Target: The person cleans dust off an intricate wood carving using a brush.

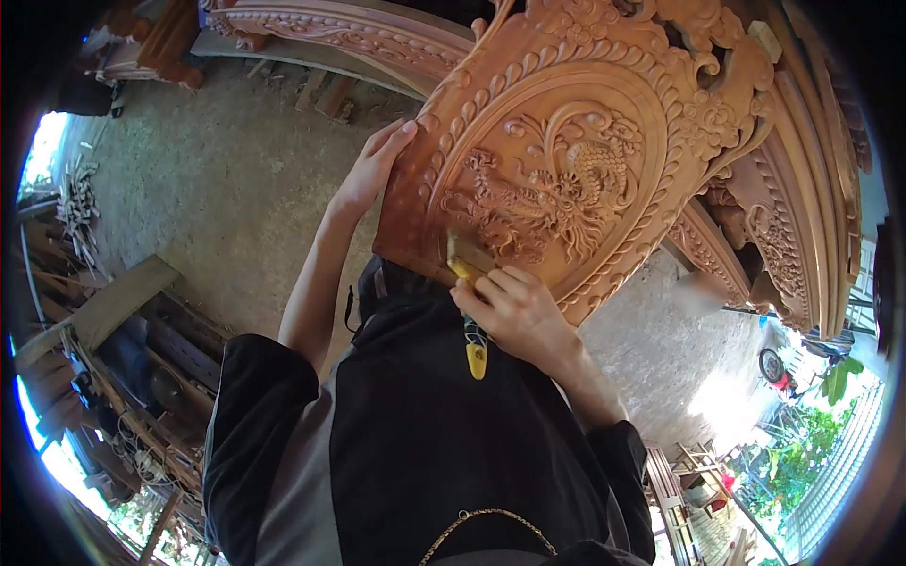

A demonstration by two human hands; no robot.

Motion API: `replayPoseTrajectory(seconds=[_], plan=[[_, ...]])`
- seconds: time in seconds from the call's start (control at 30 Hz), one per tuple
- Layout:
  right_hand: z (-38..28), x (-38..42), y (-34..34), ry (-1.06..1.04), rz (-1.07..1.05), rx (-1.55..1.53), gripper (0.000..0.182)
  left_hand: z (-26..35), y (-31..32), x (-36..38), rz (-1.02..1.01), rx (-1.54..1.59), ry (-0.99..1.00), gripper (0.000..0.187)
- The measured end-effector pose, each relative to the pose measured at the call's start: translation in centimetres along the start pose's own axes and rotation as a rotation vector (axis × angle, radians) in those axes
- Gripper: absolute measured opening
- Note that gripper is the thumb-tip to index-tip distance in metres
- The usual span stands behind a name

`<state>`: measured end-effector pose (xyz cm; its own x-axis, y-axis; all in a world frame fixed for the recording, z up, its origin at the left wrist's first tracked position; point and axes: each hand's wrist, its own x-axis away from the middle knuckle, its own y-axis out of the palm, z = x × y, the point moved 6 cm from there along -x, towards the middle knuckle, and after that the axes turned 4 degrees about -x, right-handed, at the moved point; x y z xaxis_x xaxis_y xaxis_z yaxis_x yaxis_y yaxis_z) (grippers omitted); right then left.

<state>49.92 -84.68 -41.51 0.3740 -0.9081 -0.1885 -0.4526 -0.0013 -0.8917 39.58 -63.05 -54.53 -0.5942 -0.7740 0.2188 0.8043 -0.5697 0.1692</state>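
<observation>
A carved wooden panel point(528, 90) with a dragon relief inside an oval border leans up in front of my body. My left hand point(379, 165) rests on the panel's left edge, its fingers together against the wood. Low on the panel, my right hand point(514, 307) is wrapped round a brush point(460, 264) with a yellow and dark handle. The yellow handle end sticks out below the fist. The bristles lie against the panel's lower part, where the wood looks darker; their tips are blurred.
More carved wooden pieces point(349, 33) stand behind the panel and at the right point(783, 208). A wooden bench point(123, 302) with cluttered items is at the left. Wood scraps point(77, 208) lie on the concrete floor. A wheel point(771, 363) and plants show at the right.
</observation>
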Motion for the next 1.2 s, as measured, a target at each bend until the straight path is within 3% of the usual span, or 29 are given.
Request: replayPoseTrajectory(seconds=[0.03, 0.23, 0.33, 0.57, 0.7, 0.77, 0.8, 0.87, 0.93, 1.0, 1.03, 1.1, 1.13, 1.2], plan=[[-0.2, 0.1, 0.2, -0.034, -0.090, 0.111, 0.014, -0.4, -0.3, -0.1, -0.007, -0.016, -0.020, 0.034], [-0.1, -3.9, 3.0, -0.091, 0.042, 0.098, 0.010, -1.4, -0.7, -0.2, -0.018, 0.015, -0.028, 0.031], [-1.3, -4.8, 3.7, -0.282, 0.058, 0.180, 0.006, -1.5, -0.6, 0.1, -0.022, 0.030, -0.028, 0.029], [-1.0, -2.2, 2.9, -0.199, -0.111, 0.154, 0.007, -1.3, -0.8, 0.1, 0.108, -0.021, -0.043, 0.030], [-2.3, -5.9, 4.4, -0.225, 0.004, 0.190, 0.009, -1.7, -0.4, -0.1, -0.046, 0.059, -0.077, 0.029], [-2.3, -5.4, 4.1, -0.206, 0.027, 0.159, 0.009, 0.6, -0.8, 1.0, 0.217, -0.197, 0.258, 0.039], [-2.0, -4.6, 3.8, -0.171, 0.022, 0.146, 0.010, 1.3, -0.8, 2.0, 0.215, -0.200, 0.259, 0.039], [-1.5, -2.9, 3.1, -0.084, -0.033, 0.120, 0.015, 4.0, -2.2, 5.8, 0.585, -0.743, 0.189, 0.044], [-1.2, -2.3, 3.5, -0.027, -0.014, 0.008, 0.019, 7.2, -0.3, 9.0, 0.330, -0.934, -0.142, 0.042], [-1.2, -2.3, 3.4, 0.062, -0.068, -0.172, 0.032, 6.9, 1.9, 11.4, 0.059, -1.022, -0.096, 0.045], [-1.3, -2.2, 3.3, 0.068, -0.060, -0.174, 0.032, 6.7, 2.4, 12.1, 0.052, -1.029, -0.094, 0.045], [-0.6, -1.9, 3.6, 0.201, -0.097, -0.511, 0.037, 4.2, 3.1, 13.1, -0.129, -1.100, -0.348, 0.042], [-0.2, -1.7, 3.4, 0.201, -0.088, -0.515, 0.037, 3.5, 3.1, 13.0, -0.131, -1.109, -0.348, 0.042], [1.9, -0.3, 2.4, 0.242, -0.043, -0.652, 0.037, 1.3, 4.2, 13.5, -0.176, -0.265, -0.500, 0.036]])
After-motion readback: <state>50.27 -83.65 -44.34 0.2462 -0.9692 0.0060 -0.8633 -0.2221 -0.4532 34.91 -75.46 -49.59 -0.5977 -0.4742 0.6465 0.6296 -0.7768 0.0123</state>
